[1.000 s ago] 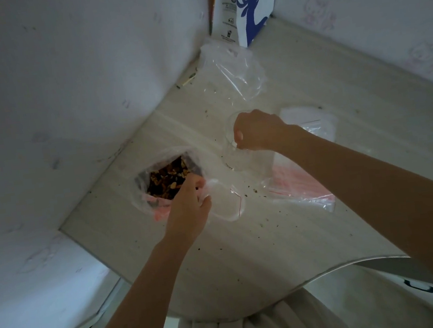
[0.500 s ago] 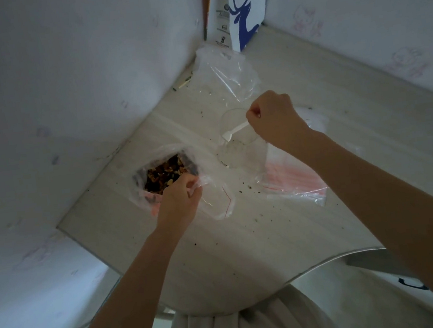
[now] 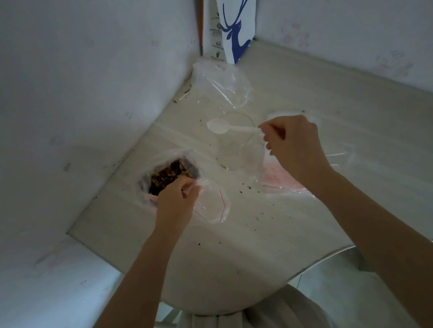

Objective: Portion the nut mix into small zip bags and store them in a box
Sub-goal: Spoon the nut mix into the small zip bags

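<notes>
An open plastic bag of brown nut mix (image 3: 169, 175) lies on the pale corner table (image 3: 248, 255) at the left. My left hand (image 3: 176, 201) pinches the near edge of a small clear zip bag (image 3: 215, 205) with a red seal line, right beside the nut bag. My right hand (image 3: 293, 143) holds a white plastic spoon (image 3: 223, 127) by its handle, its bowl raised over a clear cup (image 3: 235, 145). The spoon's bowl looks empty.
A stack of flat zip bags with red strips (image 3: 283, 180) lies under my right wrist. A crumpled clear bag (image 3: 223, 86) and a white paper coffee bag with a blue deer (image 3: 239, 16) fill the far corner. Walls close in on two sides. Crumbs dot the table.
My right hand has drawn back to the right and lifted the white spoon out of the clear cup. My left hand has stayed on the small zip bag.
</notes>
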